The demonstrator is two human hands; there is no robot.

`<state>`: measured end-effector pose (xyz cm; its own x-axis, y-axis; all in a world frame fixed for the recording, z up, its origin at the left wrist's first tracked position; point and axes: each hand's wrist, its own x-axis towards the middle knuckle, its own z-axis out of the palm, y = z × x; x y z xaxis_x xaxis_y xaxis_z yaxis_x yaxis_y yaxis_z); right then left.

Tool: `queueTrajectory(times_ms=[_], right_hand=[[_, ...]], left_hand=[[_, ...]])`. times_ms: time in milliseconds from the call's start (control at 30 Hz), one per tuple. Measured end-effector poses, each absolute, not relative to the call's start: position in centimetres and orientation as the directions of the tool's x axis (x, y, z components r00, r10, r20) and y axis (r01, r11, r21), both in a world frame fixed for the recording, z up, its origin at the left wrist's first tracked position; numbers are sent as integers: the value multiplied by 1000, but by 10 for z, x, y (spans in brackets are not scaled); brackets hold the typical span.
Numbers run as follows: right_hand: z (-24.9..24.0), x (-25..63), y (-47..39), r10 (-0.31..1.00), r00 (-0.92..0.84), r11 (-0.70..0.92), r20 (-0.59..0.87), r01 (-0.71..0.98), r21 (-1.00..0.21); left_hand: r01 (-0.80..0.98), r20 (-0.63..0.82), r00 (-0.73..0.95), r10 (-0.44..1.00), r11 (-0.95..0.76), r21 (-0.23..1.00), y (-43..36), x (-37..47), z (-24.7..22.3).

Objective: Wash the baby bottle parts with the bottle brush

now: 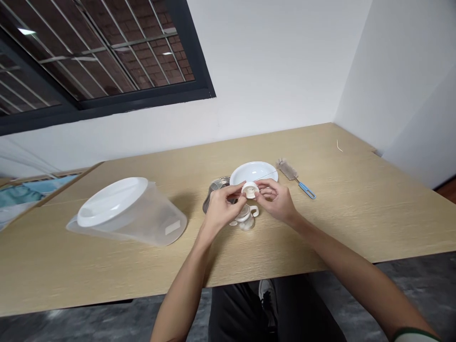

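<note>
Between both hands, above the table, is a round white bottle cap (250, 190), its hollow side toward me. My left hand (223, 205) pinches its left edge, and my right hand (278, 201) grips the right edge. A thin wire (267, 175) sticks out near my right fingers toward the upper right; what its end is I cannot make out. Just below the hands a small clear baby bottle (246, 223) with white handles stands on the table. A white bowl (254, 170) lies behind my fingers. My left hand partly covers a metal dish (207, 203).
A translucent pitcher (156, 218) with a white lid stands to the left on the wooden table (320, 228). Right of the bowl lies a bottle brush (288, 170) with a blue handle. A thin bent white piece (338, 146) lies at the far right.
</note>
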<state>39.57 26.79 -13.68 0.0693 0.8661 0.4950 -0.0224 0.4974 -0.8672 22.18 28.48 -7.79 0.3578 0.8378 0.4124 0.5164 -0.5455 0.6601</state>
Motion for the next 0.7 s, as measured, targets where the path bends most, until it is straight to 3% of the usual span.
queueTrajectory(times_ms=[167,367,467,600,700], right_hand=[[-135,395,264,848,61,527,527,17,-850],[-131,395,263,869,83,491,487,-25,-871],[-128,395,264,900,63,435,431,-131,-891],[-124,396,266,941,14,326,339,-313,-892],[-124,397,269,944,-11,304,330,-355,-884]], left_hand=[[573,525,339,781,-614,543,285,223,-81],[547,519,278,808,-577,606,283,228,-85],[531,539,236,809,-572,625,281,228,-85],[486,577,329,748,-657,576,279,226,-82],[485,604,362,711,-696,529,279,224,-83]])
